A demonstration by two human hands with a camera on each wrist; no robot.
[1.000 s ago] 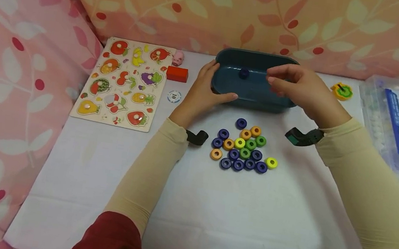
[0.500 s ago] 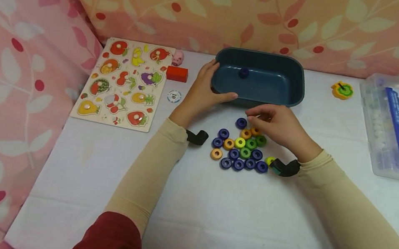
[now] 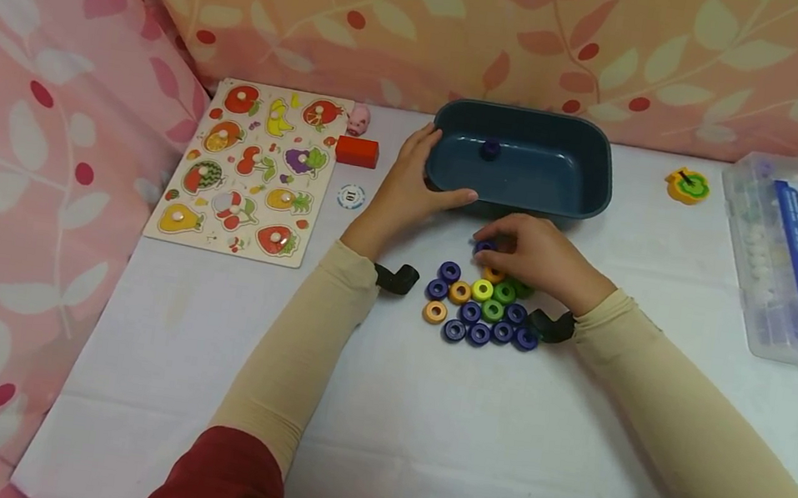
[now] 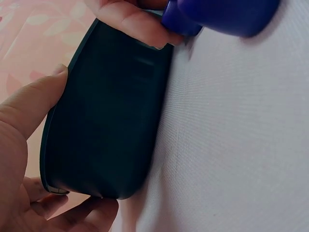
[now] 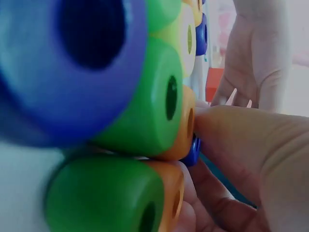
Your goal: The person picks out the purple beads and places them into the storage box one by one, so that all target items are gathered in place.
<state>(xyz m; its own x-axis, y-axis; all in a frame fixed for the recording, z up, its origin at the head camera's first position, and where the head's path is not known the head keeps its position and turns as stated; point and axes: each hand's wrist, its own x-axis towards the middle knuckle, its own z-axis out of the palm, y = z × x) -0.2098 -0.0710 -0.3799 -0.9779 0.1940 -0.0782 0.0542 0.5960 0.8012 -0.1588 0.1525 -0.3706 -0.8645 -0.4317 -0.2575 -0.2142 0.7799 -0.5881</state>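
Observation:
A dark teal plastic tub (image 3: 545, 176) stands at the back of the table, one purple bead (image 3: 489, 150) inside it. My left hand (image 3: 407, 187) holds the tub's left end, thumb on the front rim and fingers round the end wall, as the left wrist view also shows. Just in front of the tub, my right hand (image 3: 538, 255) pinches a purple ring-shaped bead (image 3: 484, 247) between thumb and fingers. Beneath and beside that hand lies a cluster of purple, orange, green and yellow beads, among them a yellow bead (image 3: 482, 290) and a green bead (image 5: 154, 96).
To the left lie a fruit peg puzzle board (image 3: 242, 233), a red block (image 3: 356, 152), a pink pig figure (image 3: 358, 119) and a round number chip (image 3: 350, 196). On the right are a small orange-and-green toy (image 3: 688, 186) and a clear plastic case (image 3: 774, 332).
My right hand has come down from over the tub to the beads and taken hold of the purple one nearest the tub. My left hand has stayed on the tub.

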